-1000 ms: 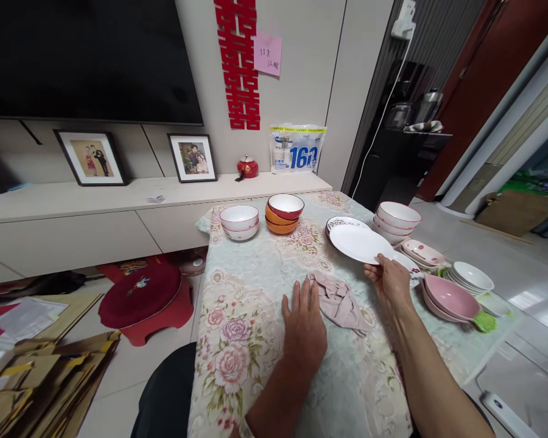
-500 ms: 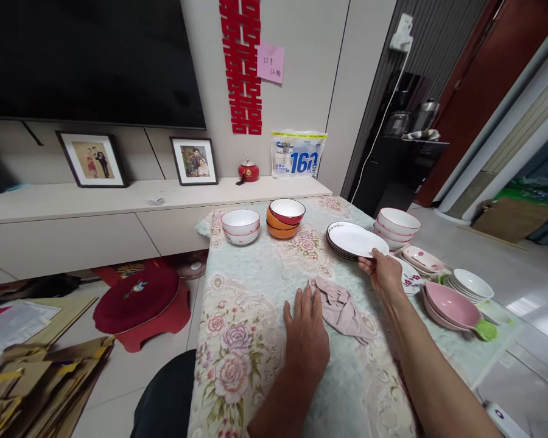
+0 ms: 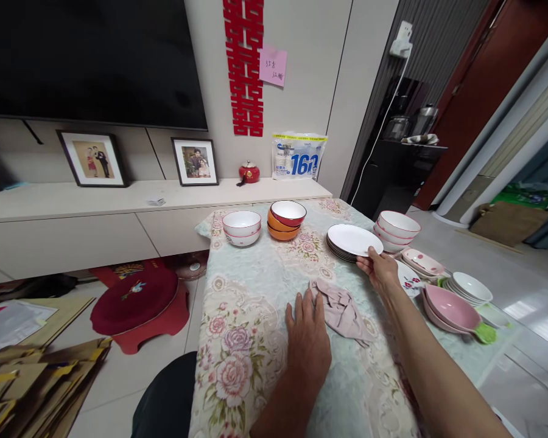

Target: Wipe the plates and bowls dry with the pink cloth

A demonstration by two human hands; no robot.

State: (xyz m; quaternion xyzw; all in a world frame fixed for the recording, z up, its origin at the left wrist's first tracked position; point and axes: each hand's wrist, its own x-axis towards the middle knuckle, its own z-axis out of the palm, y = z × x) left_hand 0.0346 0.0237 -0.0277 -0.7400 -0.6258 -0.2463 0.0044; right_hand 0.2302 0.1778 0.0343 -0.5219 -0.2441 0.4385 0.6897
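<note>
At the right side of a stack of dark-rimmed plates, my right hand point(image 3: 378, 267) pinches the edge of the white top plate point(image 3: 352, 238), thumb above and fingers below. My left hand point(image 3: 307, 337) lies flat on the flowered tablecloth point(image 3: 251, 292) with its fingers apart. Its fingertips are beside a crumpled pinkish cloth point(image 3: 344, 310). A plate with red flowers point(image 3: 410, 281) is partly hidden behind my right hand and wrist.
White bowls point(image 3: 242, 228) and orange and red bowls point(image 3: 287, 220) are stacked at the table's far side. More white bowls point(image 3: 396, 228), dotted dishes point(image 3: 422, 261), small white dishes point(image 3: 471, 286) and pink leaf-shaped bowls point(image 3: 453, 307) fill the right. A red stool point(image 3: 137, 298) stands left.
The top plate has shifted slightly left and now sits more squarely over the stack, with my right hand still on its edge. My left hand stays flat on the tablecloth.
</note>
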